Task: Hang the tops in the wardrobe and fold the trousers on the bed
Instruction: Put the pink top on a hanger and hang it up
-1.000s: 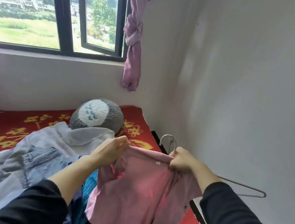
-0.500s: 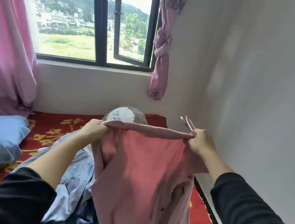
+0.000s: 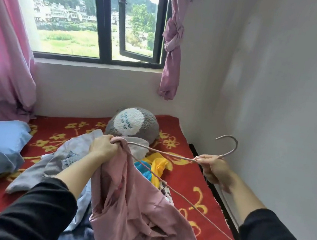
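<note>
Pink top (image 3: 137, 204): hangs bunched from the left hand at 6 o'clock in the view, lower part slumped onto the clothes on the bed; not yet on the hanger

Left hand (image 3: 105, 147): grip clamped on a gathered fistful of the top's upper edge; raised clear of the bed, likely to let the cloth hang free so an opening can be found

Right hand (image 3: 214, 168): grip pinched on the hanger's neck just below the hook, at 3 o'clock from the left hand; hook pointing up and away, which keeps it off the fabric

Hanger (image 3: 169, 154): thin pinkish wire; one shoulder end meets the cloth right beside the left hand, tucked in or only touching, cannot tell; bottom bar slants down toward 5 o'clock, outside the top

Step in hand: feeding the first shoulder of the hanger into the top, judged from that end at the cloth

Next move: probably needs the fistful loosened and spread, since a bunched edge will not slide along the wire

Bed (image 3: 185, 184): red cover with yellow flowers, carrying all the clothes

Other clothes: pale grey-blue garment (image 3: 62, 159) at 9 o'clock of the top, yellow and blue cloth (image 3: 155, 166) at 1 o'clock, both unfolded

Wardrobe: not in view

Progress: early, by the heap left on the bed
</note>
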### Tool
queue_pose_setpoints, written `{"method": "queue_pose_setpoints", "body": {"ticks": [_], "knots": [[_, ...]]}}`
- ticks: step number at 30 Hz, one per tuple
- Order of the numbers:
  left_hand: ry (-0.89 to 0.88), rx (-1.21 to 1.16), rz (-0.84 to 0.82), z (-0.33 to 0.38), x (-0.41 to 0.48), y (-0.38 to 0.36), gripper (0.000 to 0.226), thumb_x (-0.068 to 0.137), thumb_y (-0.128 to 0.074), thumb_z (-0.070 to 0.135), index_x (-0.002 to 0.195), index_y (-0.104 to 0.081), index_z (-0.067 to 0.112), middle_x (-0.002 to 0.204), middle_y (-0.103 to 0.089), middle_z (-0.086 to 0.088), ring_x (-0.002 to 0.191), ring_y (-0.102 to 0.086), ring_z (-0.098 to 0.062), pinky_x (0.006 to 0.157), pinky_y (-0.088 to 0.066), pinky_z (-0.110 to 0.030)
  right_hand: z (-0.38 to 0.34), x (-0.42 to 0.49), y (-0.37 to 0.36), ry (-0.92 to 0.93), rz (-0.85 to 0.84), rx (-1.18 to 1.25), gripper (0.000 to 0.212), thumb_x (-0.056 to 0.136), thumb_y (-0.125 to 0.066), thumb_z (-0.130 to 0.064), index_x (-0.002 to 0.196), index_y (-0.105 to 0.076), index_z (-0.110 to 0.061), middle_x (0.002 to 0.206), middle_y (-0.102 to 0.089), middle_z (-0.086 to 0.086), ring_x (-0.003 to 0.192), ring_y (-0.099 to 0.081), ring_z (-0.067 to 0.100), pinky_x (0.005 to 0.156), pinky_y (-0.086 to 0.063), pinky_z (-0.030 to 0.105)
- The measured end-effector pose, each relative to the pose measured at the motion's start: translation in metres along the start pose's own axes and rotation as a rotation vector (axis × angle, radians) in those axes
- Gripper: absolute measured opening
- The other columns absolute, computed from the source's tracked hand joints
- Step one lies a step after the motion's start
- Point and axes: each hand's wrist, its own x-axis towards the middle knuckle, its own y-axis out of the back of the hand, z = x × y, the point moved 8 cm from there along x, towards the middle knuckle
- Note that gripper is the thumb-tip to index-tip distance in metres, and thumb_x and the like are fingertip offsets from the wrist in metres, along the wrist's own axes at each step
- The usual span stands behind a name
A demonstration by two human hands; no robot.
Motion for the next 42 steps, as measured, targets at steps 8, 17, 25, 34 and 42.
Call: {"method": "queue_pose_setpoints", "body": {"ticks": [8, 17, 25, 34, 42], "knots": [[-0.179, -0.063, 0.113, 0.033, -0.014, -0.003, 0.023, 0.089, -0.054, 0.038, 0.075, -0.061, 0.022, 0.085, -0.067, -0.009, 0.088, -0.061, -0.033, 0.067, -0.041, -0.033, 0.033, 0.003, -0.043, -0.061, -0.072, -0.086, 0.013, 0.098, -0.052, -0.017, 0.092, -0.060, -0.009, 0.047, -0.033, -0.006, 0.037, -0.024, 0.008, 0.038, -0.016, 0.017], [-0.417, -0.200, -0.025, 0.082, -0.058, -0.006, 0.029, 0.075, -0.065, 0.022, 0.101, -0.061, 0.034, 0.094, -0.066, 0.002, 0.093, -0.062, -0.021, 0.078, -0.046, -0.030, 0.011, 0.011, -0.097, 0.100, 0.233, -0.301, 0.026, 0.098, -0.045, -0.019, 0.089, -0.062, -0.001, 0.074, -0.059, 0.008, 0.069, -0.053, 0.021, 0.060, -0.039, 0.029], [-0.089, 0.062, -0.842, 0.028, -0.086, -0.044, 0.047, 0.078, -0.072, 0.025, 0.121, -0.053, 0.022, 0.105, -0.062, -0.004, 0.087, -0.063, -0.018, 0.070, -0.054, -0.029, -0.016, 0.006, -0.097, 0.259, 0.394, -0.355, 0.026, 0.098, -0.045, -0.018, 0.077, -0.058, -0.012, 0.080, -0.066, 0.009, 0.078, -0.060, 0.028, 0.071, -0.048, 0.041], [-0.541, 0.443, -0.304, 0.056, -0.069, -0.037, 0.049, 0.072, -0.047, 0.046, 0.119, -0.051, 0.036, 0.116, -0.054, 0.005, 0.119, -0.046, -0.021, 0.100, -0.031, -0.041, -0.019, -0.017, -0.124, 0.365, 0.102, -0.169, 0.002, 0.084, -0.064, -0.008, 0.086, -0.062, -0.008, 0.060, -0.054, -0.009, 0.049, -0.048, -0.002, 0.054, -0.037, 0.019], [-0.734, 0.349, -0.387, 0.047, -0.071, -0.054, 0.027, 0.071, -0.042, 0.041, 0.085, -0.064, 0.034, 0.077, -0.032, 0.014, 0.086, -0.038, -0.014, 0.081, -0.032, -0.033, 0.059, -0.016, -0.107, -0.162, -0.325, -0.249, 0.050, 0.075, -0.045, 0.014, 0.122, -0.053, -0.002, 0.100, -0.060, 0.009, 0.083, -0.057, 0.016, 0.062, -0.046, 0.025]]}}
